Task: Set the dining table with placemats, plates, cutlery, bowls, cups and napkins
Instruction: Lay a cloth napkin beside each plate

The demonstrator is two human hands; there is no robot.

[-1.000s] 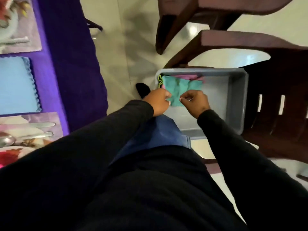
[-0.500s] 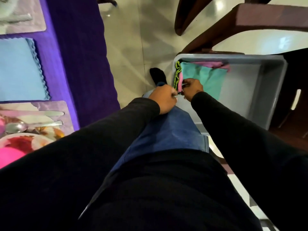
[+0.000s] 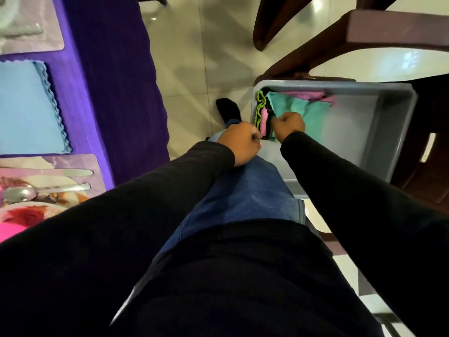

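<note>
Head view: both hands at the near-left corner of the grey tub [image 3: 379, 132], which sits on a dark chair [image 3: 364, 40]. A second ago they pinched the teal napkin [image 3: 308, 115] flat at mid-tub; now it lies pushed toward the back-left corner beside pink cloths [image 3: 313, 95]. Right hand [image 3: 289, 126] is curled round the edges of the folded napkin stack [image 3: 263, 117]; left hand [image 3: 239, 144] pinches its near end at the rim. Likely picking one napkin out for the table [image 3: 102, 69], where a blue napkin [image 3: 24, 105] lies near the edge between placemats [image 3: 80, 164].
</note>
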